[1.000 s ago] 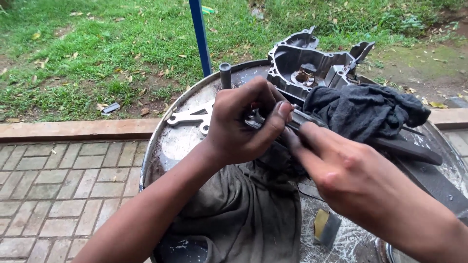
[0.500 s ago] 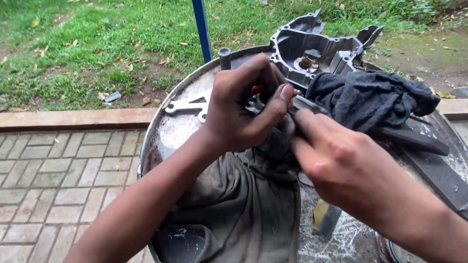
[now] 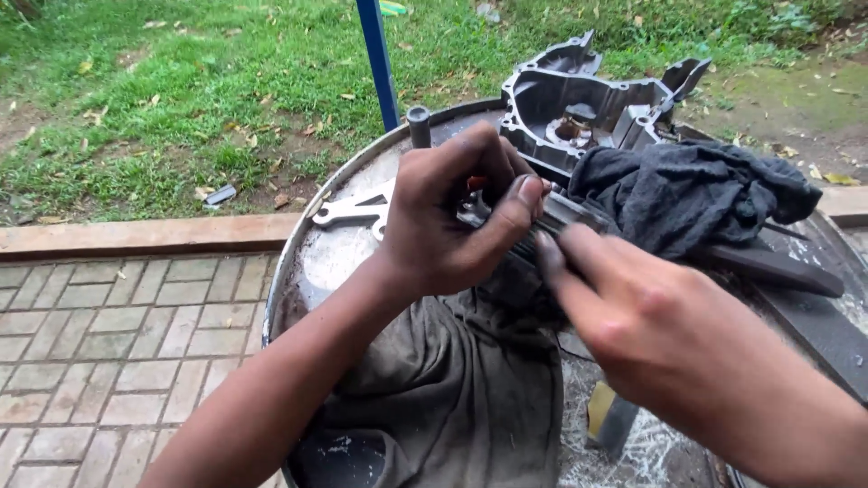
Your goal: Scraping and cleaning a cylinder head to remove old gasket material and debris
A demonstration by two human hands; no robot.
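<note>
The left hand (image 3: 452, 217) curls shut around a small dark metal part (image 3: 475, 210), thumb pressed over its top, while the right hand (image 3: 633, 312) pinches the end of a slim metal tool (image 3: 565, 215) that meets the part from the side. Both hands work just above the round metal table (image 3: 312, 262), a worn, stained drum top. Under the part, a grey cloth (image 3: 452, 398) drapes over the table's near edge. Beyond the part sits a grey engine casing (image 3: 579, 108), with a dark rag (image 3: 687, 194) heaped just beside it. A flat spanner (image 3: 353, 210) lies on the table left of the part, a short metal post (image 3: 419, 126) behind it. A blue pole (image 3: 378, 59) rises past the table's far rim, grass (image 3: 181, 99) beyond, brick paving (image 3: 108, 352) left.
</note>
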